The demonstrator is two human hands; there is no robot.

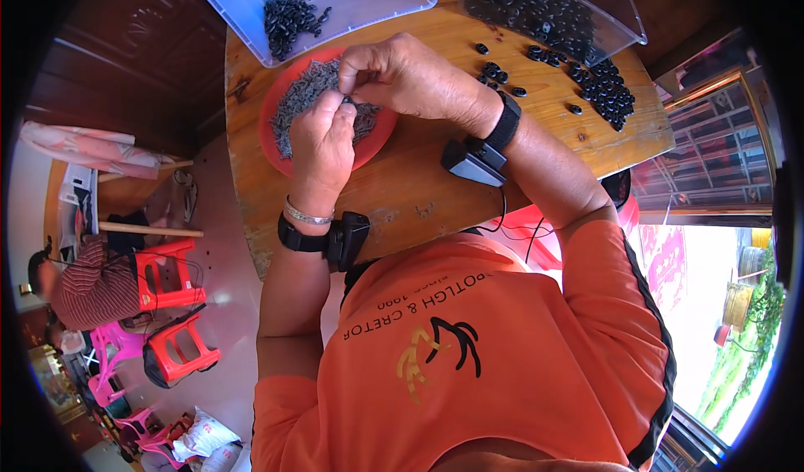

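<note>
My left hand and my right hand meet over a red bowl, their fingertips pinched together. A small black part shows partly between the fingers; most of it is covered. The bowl is heaped with small grey pieces, too fine to make out singly. To the right of my right hand, several loose black rounded parts lie on the wooden table, with a larger pile of black parts further right.
Behind the bowl stands a clear bluish plastic bin with a heap of black parts inside. Another clear bin, at the back right, holds many more. Across the room on the left, a person in a striped top is near red plastic stools.
</note>
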